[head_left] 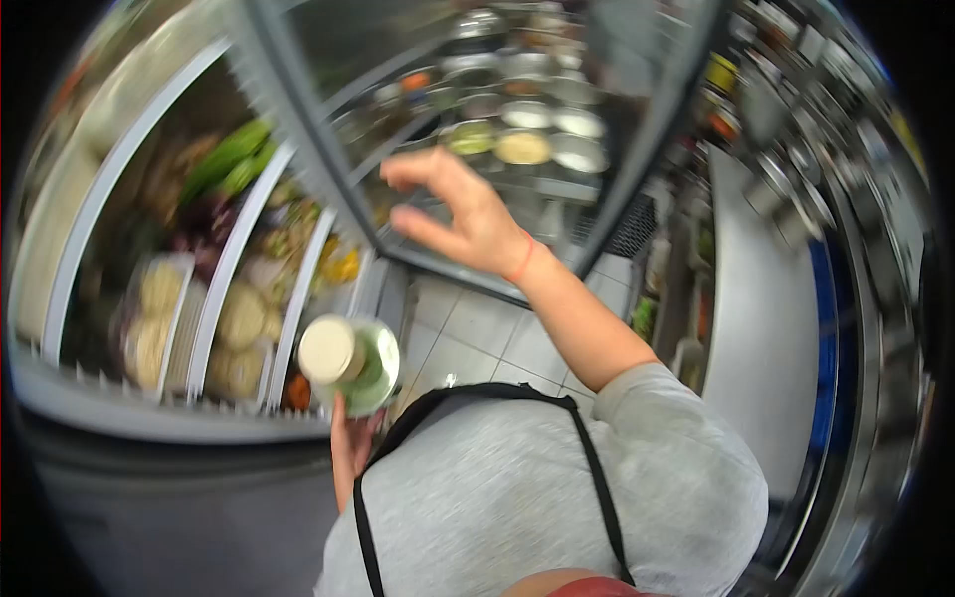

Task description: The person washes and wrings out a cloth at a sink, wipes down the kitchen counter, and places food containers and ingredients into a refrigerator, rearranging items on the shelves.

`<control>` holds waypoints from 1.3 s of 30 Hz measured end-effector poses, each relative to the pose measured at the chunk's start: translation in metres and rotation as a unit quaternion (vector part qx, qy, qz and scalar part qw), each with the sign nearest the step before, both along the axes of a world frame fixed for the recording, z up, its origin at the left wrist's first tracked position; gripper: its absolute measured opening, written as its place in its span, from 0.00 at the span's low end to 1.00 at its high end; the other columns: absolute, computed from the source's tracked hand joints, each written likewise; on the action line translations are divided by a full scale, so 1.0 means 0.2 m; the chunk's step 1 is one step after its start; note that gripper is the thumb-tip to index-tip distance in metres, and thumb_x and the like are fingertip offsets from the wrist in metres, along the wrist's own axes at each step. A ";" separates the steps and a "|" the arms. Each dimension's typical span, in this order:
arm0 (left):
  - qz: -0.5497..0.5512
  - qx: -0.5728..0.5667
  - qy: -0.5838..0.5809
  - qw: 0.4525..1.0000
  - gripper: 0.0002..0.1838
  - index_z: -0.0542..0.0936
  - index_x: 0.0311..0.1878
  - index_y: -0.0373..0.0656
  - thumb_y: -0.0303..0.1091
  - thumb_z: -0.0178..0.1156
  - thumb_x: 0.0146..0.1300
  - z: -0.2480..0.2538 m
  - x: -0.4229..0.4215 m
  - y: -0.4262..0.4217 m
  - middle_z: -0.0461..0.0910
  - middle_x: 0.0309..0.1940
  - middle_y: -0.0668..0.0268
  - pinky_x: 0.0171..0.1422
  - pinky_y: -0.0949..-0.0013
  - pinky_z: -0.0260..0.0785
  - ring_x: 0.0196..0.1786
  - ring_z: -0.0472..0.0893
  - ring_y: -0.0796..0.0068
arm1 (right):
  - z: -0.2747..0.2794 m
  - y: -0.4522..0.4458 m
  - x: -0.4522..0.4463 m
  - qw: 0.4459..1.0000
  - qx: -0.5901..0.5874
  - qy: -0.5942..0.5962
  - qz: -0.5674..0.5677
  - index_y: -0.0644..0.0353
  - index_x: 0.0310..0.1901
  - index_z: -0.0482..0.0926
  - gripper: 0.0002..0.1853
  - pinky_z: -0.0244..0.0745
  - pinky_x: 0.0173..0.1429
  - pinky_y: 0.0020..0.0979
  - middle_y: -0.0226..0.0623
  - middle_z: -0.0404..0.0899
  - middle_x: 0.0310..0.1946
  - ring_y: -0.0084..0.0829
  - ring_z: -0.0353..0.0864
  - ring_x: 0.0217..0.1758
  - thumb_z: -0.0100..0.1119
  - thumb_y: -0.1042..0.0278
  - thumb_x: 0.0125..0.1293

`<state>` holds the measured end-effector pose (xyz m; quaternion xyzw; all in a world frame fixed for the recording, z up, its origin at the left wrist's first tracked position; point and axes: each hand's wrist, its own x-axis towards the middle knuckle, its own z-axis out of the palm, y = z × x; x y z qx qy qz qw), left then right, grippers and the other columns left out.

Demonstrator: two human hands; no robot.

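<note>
Here, left hand (348, 445): holding pale-topped container (331, 352), near left.
Right hand (466, 217): open, fingers curved.
Glass door (517, 184): far side, nearer right hand; contact unclear.

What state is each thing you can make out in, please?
Glass door: open
Fridge: open, shelves stocked
Left hand: holding the pale round-topped item
Pale round-topped item: held; whether lidded, unclear
Right hand: empty, fingers apart
Wristband: worn
Black straps: worn

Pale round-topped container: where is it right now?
In the head view, left of centre, the pale round-topped container appears just above the left hand, overlapping a round dish, beside the shelves.
</note>
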<state>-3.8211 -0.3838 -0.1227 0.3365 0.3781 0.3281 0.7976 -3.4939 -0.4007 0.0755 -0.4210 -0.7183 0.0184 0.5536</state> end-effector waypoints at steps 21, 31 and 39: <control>0.176 0.052 0.124 0.975 0.43 0.43 0.69 0.52 0.57 0.54 0.59 0.29 -0.30 0.32 0.55 0.63 0.60 0.54 0.64 0.64 0.62 0.62 0.66 | -0.51 0.87 -0.99 0.933 -0.077 -0.001 0.352 0.56 0.40 0.70 0.25 0.62 0.62 0.40 0.47 0.64 0.58 0.47 0.63 0.62 0.73 0.67 0.41; 0.313 0.058 0.021 0.948 0.42 0.41 0.69 0.47 0.55 0.50 0.62 0.34 -0.14 0.40 0.54 0.63 0.59 0.58 0.64 0.64 0.62 0.62 0.67 | -0.40 1.16 -0.91 0.868 -0.013 0.017 0.495 0.55 0.44 0.69 0.28 0.65 0.59 0.39 0.45 0.67 0.57 0.44 0.66 0.61 0.74 0.65 0.40; 0.378 0.037 -0.005 0.925 0.36 0.46 0.68 0.46 0.54 0.46 0.64 0.29 -0.10 0.38 0.57 0.63 0.60 0.59 0.61 0.66 0.62 0.64 0.67 | -0.22 1.45 -0.89 0.861 0.059 -0.086 0.498 0.55 0.54 0.69 0.35 0.54 0.66 0.42 0.44 0.61 0.62 0.44 0.61 0.64 0.67 0.47 0.46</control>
